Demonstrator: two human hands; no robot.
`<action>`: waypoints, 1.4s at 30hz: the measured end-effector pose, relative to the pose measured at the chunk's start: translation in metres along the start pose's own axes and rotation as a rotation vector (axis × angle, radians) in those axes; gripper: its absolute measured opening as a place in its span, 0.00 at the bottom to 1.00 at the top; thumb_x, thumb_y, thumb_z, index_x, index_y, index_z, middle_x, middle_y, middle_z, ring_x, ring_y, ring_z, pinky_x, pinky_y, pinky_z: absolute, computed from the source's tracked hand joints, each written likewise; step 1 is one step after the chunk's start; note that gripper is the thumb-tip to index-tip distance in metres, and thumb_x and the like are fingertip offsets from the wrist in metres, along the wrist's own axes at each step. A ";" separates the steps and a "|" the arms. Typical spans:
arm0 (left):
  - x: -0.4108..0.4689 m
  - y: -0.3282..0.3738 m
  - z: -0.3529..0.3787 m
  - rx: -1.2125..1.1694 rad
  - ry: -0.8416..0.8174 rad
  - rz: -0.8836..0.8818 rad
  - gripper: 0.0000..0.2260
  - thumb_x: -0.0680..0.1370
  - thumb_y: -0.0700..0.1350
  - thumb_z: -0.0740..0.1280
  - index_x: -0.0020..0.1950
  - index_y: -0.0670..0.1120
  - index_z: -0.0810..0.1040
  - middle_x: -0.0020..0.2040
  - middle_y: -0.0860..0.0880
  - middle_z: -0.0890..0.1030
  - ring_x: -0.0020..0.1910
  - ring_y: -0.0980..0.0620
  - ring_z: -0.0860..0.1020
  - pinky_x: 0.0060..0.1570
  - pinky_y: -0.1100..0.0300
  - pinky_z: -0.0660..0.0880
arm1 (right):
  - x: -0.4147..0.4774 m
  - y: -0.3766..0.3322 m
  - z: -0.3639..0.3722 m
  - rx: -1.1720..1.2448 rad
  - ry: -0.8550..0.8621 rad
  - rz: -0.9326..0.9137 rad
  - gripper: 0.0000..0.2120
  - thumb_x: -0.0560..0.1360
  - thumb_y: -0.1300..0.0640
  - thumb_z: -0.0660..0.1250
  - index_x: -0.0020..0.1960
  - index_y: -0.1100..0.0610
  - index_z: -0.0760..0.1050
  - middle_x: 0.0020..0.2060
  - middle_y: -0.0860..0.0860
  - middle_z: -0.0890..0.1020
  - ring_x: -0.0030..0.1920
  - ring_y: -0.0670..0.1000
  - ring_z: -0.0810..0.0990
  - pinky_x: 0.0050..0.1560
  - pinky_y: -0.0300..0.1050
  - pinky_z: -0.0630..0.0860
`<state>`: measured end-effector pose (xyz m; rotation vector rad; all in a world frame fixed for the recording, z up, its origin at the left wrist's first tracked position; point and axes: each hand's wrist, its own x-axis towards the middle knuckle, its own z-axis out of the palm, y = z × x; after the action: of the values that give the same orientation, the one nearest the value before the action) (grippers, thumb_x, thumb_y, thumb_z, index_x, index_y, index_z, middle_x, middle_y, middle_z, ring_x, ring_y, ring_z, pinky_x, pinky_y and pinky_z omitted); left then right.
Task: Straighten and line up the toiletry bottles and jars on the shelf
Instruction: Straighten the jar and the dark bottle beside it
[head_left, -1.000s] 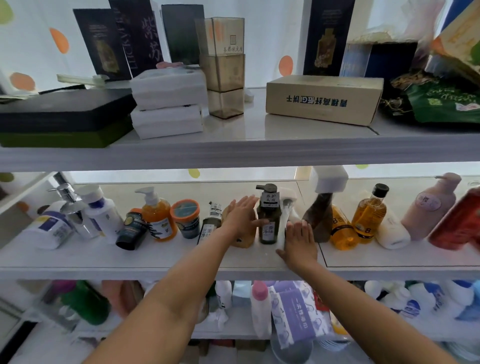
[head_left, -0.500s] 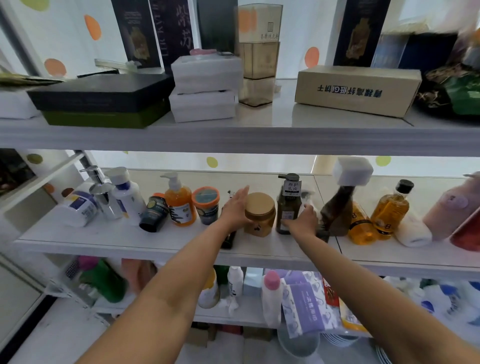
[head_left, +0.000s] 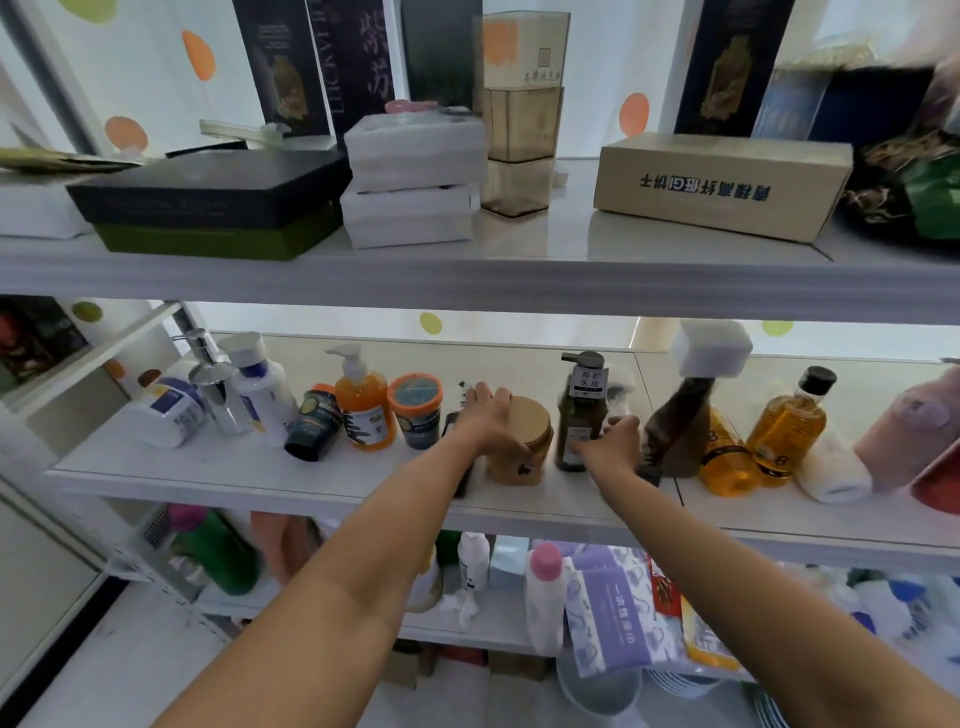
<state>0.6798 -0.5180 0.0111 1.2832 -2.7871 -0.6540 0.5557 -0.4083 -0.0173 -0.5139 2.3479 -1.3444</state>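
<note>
Left hand (head_left: 491, 422): fingers curled over tan jar (head_left: 525, 449) lid, gripping it, frame centre.
Right hand (head_left: 612, 448): fingers bent against dark pump bottle (head_left: 577, 415) base, right of jar; grip unclear.

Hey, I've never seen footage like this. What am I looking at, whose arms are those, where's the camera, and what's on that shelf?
There is no machine here: these are a person's two bare arms, tidying a shelf. The camera sits on the person's head and looks forward and down, so the arms reach in from the bottom edge. The left hand grips a tan jar with a brown lid. The right hand holds the lower part of a dark green pump bottle beside it. Both stand on the middle shelf, in a loose row with white bottles, an orange pump bottle, a teal-lidded jar and, further right, amber bottles. A cardboard box lies on the shelf above.
</note>
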 end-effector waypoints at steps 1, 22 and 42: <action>-0.002 0.000 0.000 -0.005 0.007 -0.004 0.42 0.64 0.57 0.77 0.70 0.45 0.60 0.66 0.42 0.60 0.67 0.43 0.60 0.64 0.48 0.68 | -0.006 0.000 0.001 -0.010 0.047 -0.017 0.27 0.68 0.62 0.74 0.61 0.63 0.65 0.60 0.59 0.72 0.60 0.59 0.73 0.58 0.51 0.72; -0.027 0.035 -0.024 -0.667 -0.186 0.002 0.32 0.77 0.63 0.59 0.71 0.42 0.64 0.69 0.41 0.69 0.65 0.44 0.70 0.63 0.49 0.72 | -0.032 0.026 -0.045 0.082 -0.475 -0.089 0.42 0.61 0.59 0.80 0.69 0.55 0.62 0.62 0.53 0.72 0.64 0.55 0.71 0.62 0.50 0.71; 0.033 0.080 0.008 -0.832 0.109 0.014 0.19 0.68 0.35 0.75 0.58 0.38 0.77 0.54 0.43 0.82 0.55 0.46 0.79 0.56 0.53 0.77 | 0.016 0.044 -0.091 0.297 -0.346 -0.066 0.42 0.59 0.63 0.80 0.67 0.54 0.62 0.62 0.53 0.74 0.65 0.55 0.71 0.66 0.57 0.71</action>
<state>0.5979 -0.4929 0.0282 1.0475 -2.0231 -1.4625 0.4919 -0.3290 -0.0153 -0.6742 1.8323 -1.4676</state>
